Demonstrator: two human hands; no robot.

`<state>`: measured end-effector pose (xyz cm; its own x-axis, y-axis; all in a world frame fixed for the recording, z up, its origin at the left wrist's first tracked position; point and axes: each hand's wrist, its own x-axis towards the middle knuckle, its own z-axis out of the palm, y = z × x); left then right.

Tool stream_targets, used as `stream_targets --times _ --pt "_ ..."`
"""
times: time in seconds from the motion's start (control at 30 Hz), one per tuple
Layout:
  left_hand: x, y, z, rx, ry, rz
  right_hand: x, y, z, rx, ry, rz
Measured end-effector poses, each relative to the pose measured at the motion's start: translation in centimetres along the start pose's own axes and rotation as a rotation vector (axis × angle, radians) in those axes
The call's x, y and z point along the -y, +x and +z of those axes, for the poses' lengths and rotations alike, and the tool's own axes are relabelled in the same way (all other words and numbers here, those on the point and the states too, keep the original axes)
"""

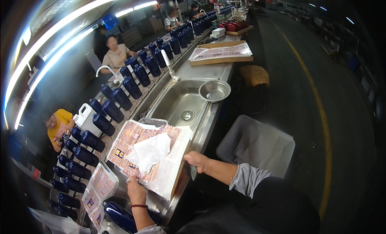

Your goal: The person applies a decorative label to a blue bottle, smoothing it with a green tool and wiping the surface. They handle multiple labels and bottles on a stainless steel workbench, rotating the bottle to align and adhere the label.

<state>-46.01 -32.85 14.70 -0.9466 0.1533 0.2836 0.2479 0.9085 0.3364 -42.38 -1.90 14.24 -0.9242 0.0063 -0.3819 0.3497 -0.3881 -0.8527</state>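
A large printed sheet [127, 136] with patterned panels and white margins lies on a wooden board [179, 178] across the near end of the metal sink. On top of it rests a crumpled white paper [152, 150]. My right hand [196, 161] is closed at the board's right edge; its fingertips are partly hidden. My left hand [137, 191], with a red bead bracelet at the wrist, pinches the sheet's near edge. Beside my left forearm lies a glossy dark blue bottle [120, 216]. A smaller printed sheet [98, 187] sits left of it.
Rows of dark blue bottles [130, 87] stand along the bench. A sink basin [177, 103], a metal bowl [214, 91] and a faucet [170, 67] are ahead. A grey plastic bin [257, 143] and a stool [254, 75] stand right. People work across the bench.
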Motion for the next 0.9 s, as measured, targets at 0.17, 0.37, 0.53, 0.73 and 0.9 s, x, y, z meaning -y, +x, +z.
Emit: stream_targets --times 0.17,0.37,0.53,0.73,0.9 --pt "-1.0 0.0 -0.4 0.019 0.01 0.092 0.8 -1.0 -0.8 0.0 -0.007 -0.005" --pt "-3.3 0.1 -1.0 -0.009 0.113 0.035 1.7 -2.0 -2.0 0.105 -0.011 0.013" --pt "-4.2 0.3 -0.8 -0.027 0.138 0.01 2.5 -3.8 -4.0 0.157 0.111 0.075" --pt "-5.3 0.7 0.0 0.036 0.185 -0.08 2.6 -3.7 -8.0 0.22 0.045 0.124" --pt "-6.6 0.0 -0.8 0.248 0.186 -0.14 3.1 -3.6 -9.5 0.236 -0.022 0.179"
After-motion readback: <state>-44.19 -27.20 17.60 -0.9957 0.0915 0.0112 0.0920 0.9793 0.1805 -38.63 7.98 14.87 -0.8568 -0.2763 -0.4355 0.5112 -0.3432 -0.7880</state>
